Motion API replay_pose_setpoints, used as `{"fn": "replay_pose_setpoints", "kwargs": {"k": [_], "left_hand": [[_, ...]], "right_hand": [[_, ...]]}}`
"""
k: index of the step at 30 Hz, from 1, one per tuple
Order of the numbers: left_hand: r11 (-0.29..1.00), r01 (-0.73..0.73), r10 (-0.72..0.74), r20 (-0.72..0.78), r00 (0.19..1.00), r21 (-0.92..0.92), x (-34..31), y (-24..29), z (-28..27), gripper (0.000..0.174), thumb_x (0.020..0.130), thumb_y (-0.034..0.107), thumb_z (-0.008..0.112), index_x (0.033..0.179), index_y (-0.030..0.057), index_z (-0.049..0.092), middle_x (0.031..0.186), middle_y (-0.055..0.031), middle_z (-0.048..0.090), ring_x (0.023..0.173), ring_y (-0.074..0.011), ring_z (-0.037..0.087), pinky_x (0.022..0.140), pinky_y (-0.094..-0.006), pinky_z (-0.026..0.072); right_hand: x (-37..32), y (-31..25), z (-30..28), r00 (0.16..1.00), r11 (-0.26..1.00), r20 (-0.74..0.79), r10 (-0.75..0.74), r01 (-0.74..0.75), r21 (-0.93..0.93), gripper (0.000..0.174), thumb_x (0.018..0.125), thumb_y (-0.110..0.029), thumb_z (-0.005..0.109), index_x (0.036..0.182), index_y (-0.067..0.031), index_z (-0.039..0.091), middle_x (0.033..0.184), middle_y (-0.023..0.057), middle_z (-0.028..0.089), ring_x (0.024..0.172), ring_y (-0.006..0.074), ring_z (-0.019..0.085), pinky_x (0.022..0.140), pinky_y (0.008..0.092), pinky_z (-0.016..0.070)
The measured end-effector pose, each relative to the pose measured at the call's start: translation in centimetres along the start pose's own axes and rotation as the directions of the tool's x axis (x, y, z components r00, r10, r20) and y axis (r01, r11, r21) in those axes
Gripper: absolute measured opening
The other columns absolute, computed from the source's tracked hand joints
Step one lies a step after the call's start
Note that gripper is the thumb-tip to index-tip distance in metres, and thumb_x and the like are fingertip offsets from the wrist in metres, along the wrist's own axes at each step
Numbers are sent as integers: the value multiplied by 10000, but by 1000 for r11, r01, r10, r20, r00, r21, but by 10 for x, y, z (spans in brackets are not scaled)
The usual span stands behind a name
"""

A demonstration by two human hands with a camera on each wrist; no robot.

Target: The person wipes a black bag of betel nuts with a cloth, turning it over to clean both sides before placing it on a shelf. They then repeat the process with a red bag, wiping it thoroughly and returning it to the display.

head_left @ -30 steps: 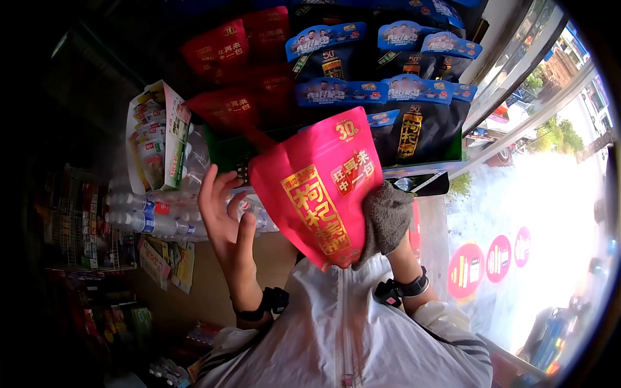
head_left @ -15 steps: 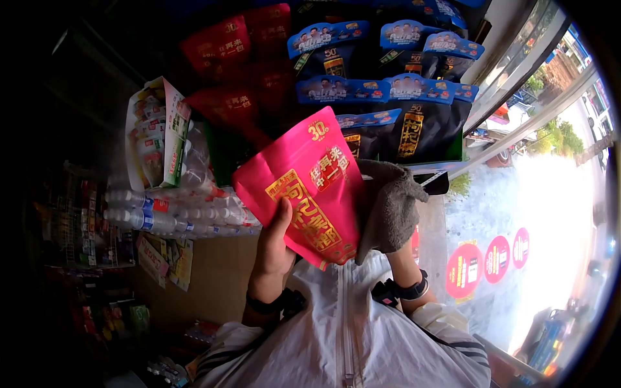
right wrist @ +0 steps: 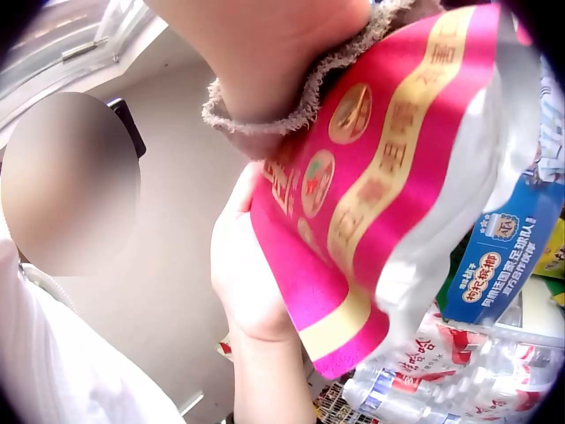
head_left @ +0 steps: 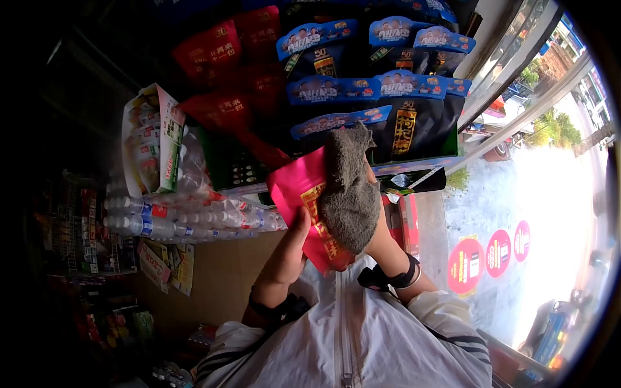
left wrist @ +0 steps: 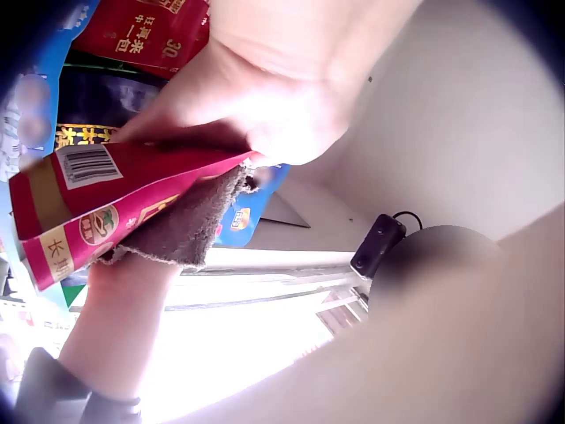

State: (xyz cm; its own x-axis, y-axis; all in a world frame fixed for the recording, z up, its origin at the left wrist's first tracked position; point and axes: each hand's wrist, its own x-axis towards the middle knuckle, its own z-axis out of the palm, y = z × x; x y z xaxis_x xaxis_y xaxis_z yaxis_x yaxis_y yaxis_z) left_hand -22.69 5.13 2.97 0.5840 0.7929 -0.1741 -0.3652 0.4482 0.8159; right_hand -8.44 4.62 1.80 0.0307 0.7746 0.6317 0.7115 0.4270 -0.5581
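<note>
A pink pouch [head_left: 294, 183] with gold and white lettering tilts in front of the chest. My left hand [head_left: 291, 249] grips its lower left side, thumb across the front and fingers hidden behind. A fuzzy grey cloth [head_left: 352, 194] is wrapped over my right hand [head_left: 379, 236], which holds it against the pouch's printed front. The cloth covers most of the right fingers. In the left wrist view the pouch's folded bottom [left wrist: 97, 208] sticks out past the left hand, with the cloth close underneath. The right wrist view shows a frayed cloth edge [right wrist: 305, 110] around the right hand.
Dark pouches [head_left: 404, 129] with blue headers and red pouches [head_left: 226, 110] stand in rows ahead. At left are bottle packs [head_left: 187, 216] and an open carton [head_left: 171, 145] of small packets. Right lies a bright glass side with round pink stickers [head_left: 466, 266].
My left hand has come in from open beside the pouch to grip it. The cloth-covered right hand has moved from the pouch's right edge leftward across its front.
</note>
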Motion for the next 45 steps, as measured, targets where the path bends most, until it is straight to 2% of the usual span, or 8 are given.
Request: {"fn": "replay_pose_setpoints", "kwargs": {"k": [2, 8, 13, 16, 17, 21, 40, 45], "left_hand": [[998, -9, 5, -66, 998, -58, -2, 3, -3, 498, 964, 357, 343, 1358, 56, 291, 1339, -85, 400, 1219, -194, 408, 1011, -357, 339], [967, -183, 144, -213, 966, -179, -6, 29, -1, 499, 954, 377, 359, 1324, 43, 340, 1305, -105, 442, 1180, -221, 456, 968, -393, 377], [915, -257, 204, -193, 960, -311, -2, 53, -13, 446, 951, 319, 396, 1298, 40, 387, 1279, -92, 478, 1158, -235, 474, 973, -415, 365], [901, -279, 206, -239, 949, -332, 4, 55, -9, 437, 954, 319, 384, 1288, 37, 397, 1252, -94, 503, 1127, -230, 503, 952, -407, 394], [904, -276, 201, -244, 949, -328, 5, 53, -7, 456, 953, 338, 379, 1294, 34, 385, 1253, -99, 500, 1127, -225, 504, 949, -400, 398], [893, -236, 170, -198, 965, -383, 10, 47, -10, 481, 952, 379, 368, 1297, 43, 378, 1243, -90, 505, 1120, -209, 509, 935, -386, 414], [852, -213, 110, -234, 966, -478, 16, 46, -6, 439, 958, 355, 363, 1256, 41, 432, 1196, -95, 545, 1061, -218, 552, 907, -382, 443], [843, -262, 140, -279, 950, -469, 17, 44, -10, 434, 954, 345, 375, 1263, 44, 427, 1209, -95, 536, 1084, -223, 536, 930, -395, 421]], "right_hand": [[1, 0, -4, 949, 851, 101, 300, -314, 421, 535, 733, -202, 647, 1205, -17, 477, 1211, 131, 508, 1189, 328, 391, 1014, 401, 286], [-8, 18, 22, 983, 987, -89, 161, -161, 6, 645, 816, -180, 561, 1361, 1, 267, 1358, 176, 354, 1231, 311, 367, 1041, 339, 271], [-16, 4, 9, 952, 886, 75, 296, -303, 352, 684, 796, -203, 574, 1363, 5, 252, 1329, 213, 368, 1230, 346, 365, 1025, 361, 301], [3, -11, -19, 509, 879, 817, 272, 215, -426, 669, 650, -232, 608, 1242, 30, 440, 1224, 225, 468, 1106, 361, 470, 960, 400, 368], [-21, 5, -11, 737, 890, 665, 123, 215, -402, 619, 610, -282, 593, 1147, 18, 528, 1154, 202, 515, 1031, 366, 507, 930, 420, 385], [-73, 46, 13, 952, 983, 259, 161, -132, -126, 454, 733, -230, 561, 1167, -98, 544, 1224, 127, 505, 1190, 322, 416, 1030, 431, 291], [-54, 61, 6, 991, 987, 51, -120, 125, -103, 326, 644, -229, 585, 903, -36, 629, 944, 139, 616, 884, 308, 595, 789, 389, 471], [-34, 41, -12, 911, 956, 413, -8, 128, -264, 660, 384, -371, 699, 929, -11, 603, 1009, 174, 571, 927, 355, 549, 773, 418, 452]]}}
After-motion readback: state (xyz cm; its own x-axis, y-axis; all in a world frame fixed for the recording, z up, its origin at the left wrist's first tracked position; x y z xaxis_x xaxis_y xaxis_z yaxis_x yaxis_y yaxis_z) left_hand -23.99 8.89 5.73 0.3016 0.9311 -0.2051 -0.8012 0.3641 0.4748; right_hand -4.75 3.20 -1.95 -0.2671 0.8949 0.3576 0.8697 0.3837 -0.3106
